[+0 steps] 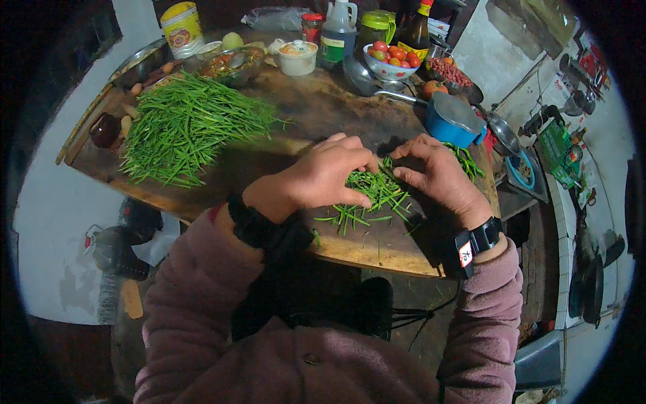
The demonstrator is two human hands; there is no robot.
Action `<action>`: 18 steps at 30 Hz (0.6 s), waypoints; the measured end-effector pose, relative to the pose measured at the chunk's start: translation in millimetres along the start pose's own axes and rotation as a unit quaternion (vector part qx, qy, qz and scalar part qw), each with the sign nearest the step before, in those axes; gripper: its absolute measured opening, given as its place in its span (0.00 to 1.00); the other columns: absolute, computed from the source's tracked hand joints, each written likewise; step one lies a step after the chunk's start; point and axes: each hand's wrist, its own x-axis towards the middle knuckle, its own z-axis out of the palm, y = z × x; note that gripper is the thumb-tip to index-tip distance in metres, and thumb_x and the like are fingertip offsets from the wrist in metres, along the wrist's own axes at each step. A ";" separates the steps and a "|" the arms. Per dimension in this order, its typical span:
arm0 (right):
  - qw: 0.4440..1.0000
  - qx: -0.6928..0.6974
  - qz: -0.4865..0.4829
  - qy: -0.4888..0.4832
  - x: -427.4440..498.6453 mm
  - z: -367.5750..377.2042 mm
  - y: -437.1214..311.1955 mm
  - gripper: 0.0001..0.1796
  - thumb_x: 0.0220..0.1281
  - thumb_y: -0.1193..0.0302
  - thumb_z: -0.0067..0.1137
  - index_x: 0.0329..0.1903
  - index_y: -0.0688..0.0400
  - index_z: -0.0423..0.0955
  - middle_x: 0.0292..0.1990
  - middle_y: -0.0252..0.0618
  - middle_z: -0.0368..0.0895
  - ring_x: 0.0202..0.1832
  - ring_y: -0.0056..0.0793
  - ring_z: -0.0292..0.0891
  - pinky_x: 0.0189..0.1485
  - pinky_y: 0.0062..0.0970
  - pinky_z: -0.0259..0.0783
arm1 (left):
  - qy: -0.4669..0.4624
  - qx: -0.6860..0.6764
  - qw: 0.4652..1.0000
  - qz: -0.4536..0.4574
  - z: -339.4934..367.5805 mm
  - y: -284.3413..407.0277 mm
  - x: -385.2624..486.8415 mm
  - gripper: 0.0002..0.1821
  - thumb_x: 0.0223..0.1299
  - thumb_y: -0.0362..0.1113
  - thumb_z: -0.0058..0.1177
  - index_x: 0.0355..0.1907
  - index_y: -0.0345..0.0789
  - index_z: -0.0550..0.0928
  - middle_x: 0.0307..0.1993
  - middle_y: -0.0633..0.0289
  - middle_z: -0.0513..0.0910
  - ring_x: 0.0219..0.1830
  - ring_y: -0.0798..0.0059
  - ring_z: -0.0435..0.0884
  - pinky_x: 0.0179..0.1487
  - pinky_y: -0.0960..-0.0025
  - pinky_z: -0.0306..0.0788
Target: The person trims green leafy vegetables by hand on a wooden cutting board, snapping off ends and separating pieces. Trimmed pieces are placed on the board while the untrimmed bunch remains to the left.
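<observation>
A small heap of cut green stalks [376,192], likely chives, lies near the front edge of a dark wooden tabletop [323,108]. My left hand [335,171] curves over the heap's left side, thumb and fingers apart, touching the stalks. At the heap's right side is my right hand [429,171], its thumb and forefinger bent toward the greens. A narrow diagonal edge shows between the hands, too unclear to name. Whether my right fingers grip anything is hidden. A much larger pile of long green stalks [192,126] rests on the left of the tabletop.
Green chillies [467,161] and a blue lidded container [451,118] stand right of my right hand. Behind are a metal ladle [358,76], a bowl [386,73] of tomatoes, a white tub [298,60] and several bottles. A dark round object [105,130] sits at the left edge.
</observation>
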 end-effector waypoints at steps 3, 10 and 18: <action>0.999 -0.032 0.004 -0.017 0.9 3.5 1.5 0.11 0.46 0.71 0.68 0.34 0.57 0.78 0.32 0.44 0.75 0.39 0.45 0.73 0.42 0.36 0.69 | 0.000 0.056 0.998 0.019 4.9 -1.5 -4.3 0.20 0.40 0.37 0.69 0.38 0.38 0.78 0.36 0.59 0.74 0.44 0.58 0.71 0.49 0.61 0.66; 0.998 0.028 0.061 -0.020 3.6 -0.3 -6.1 0.06 0.52 0.77 0.62 0.33 0.61 0.76 0.32 0.35 0.76 0.38 0.30 0.73 0.43 0.26 0.68 | 0.053 0.099 0.993 -0.041 12.9 -10.7 -4.1 0.09 0.49 0.31 0.63 0.32 0.36 0.77 0.30 0.60 0.76 0.36 0.62 0.77 0.40 0.63 0.70; 0.981 0.152 0.103 -0.066 -5.0 -18.7 -24.1 0.09 0.54 0.79 0.61 0.39 0.60 0.76 0.35 0.28 0.77 0.42 0.18 0.72 0.48 0.22 0.67 | 0.083 -0.361 0.902 -0.220 12.9 -15.2 4.8 0.07 0.66 0.29 0.50 0.44 0.31 0.72 0.34 0.64 0.80 0.38 0.79 0.79 0.40 0.77 0.71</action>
